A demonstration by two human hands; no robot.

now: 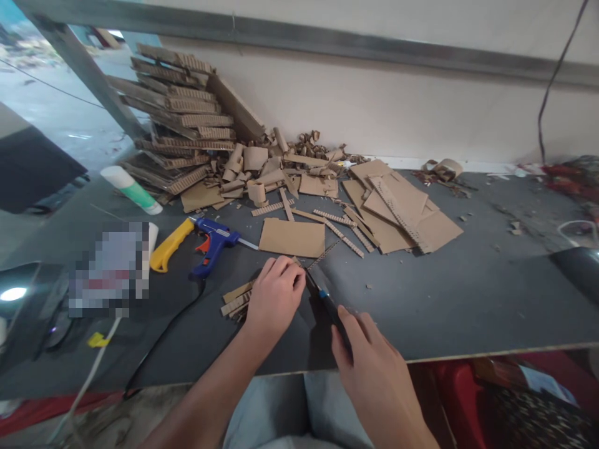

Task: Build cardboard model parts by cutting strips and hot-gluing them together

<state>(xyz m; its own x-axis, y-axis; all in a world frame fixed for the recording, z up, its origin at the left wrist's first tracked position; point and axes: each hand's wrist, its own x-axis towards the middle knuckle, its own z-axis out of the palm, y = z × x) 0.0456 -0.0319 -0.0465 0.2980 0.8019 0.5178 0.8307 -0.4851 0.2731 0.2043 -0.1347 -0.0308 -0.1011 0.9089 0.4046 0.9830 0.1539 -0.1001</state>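
1. Worktable (468, 299): dark grey top, spans the whole view, wall behind it.
2. Stack of corrugated cardboard (178, 125) at back left, leaning on the wall; loose curled offcuts (281, 162) spill to its right.
3. Flat cardboard sheets (402, 212) lie right of centre, well apart from both hands.
4. Single cardboard rectangle (292, 237) lies just beyond the left hand.
5. Blue glue gun (213, 243) and yellow-handled tool (169, 246) sit left of that rectangle; white-and-green tube (131, 187) farther back.
6. Left hand (275, 298): fingers curled, pressing down on narrow cardboard strips (236, 300) at the table's near edge.
7. Right hand (374, 368): closed around a black utility knife (322, 296), forefinger along its back, blade tip right beside the left fingers at the strips.
8. Hands are close together, not touching.
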